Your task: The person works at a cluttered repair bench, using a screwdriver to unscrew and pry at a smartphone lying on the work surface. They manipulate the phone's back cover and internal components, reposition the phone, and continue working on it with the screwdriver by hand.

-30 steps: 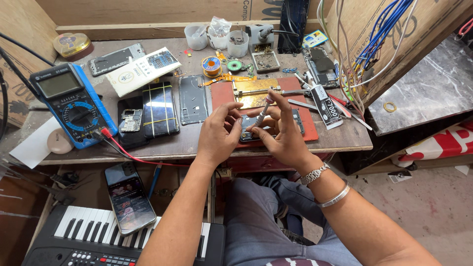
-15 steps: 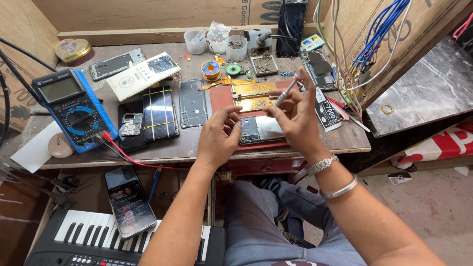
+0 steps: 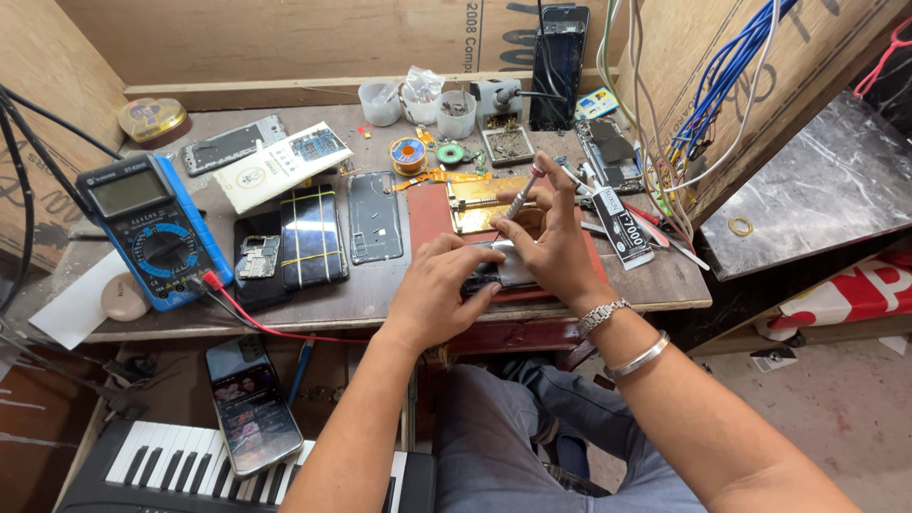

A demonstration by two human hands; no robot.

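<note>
My left hand [image 3: 445,290] pins the dark opened phone [image 3: 503,271] on the red mat [image 3: 429,204] near the bench's front edge; my right hand [image 3: 556,242] pinches a slim metal screwdriver [image 3: 521,197] over it. Phone still apart, work seemingly unfinished.

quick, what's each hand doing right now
Left hand: fingers closed on the phone, holding it on the bench.
Right hand: closed around a screwdriver, tip on the phone.

Plywood wall [image 3: 285,43] rough; wooden bench [image 3: 380,294] worn, matt; phone back [image 3: 313,233] glossy; bracelet [image 3: 638,356] polished metal.
</note>
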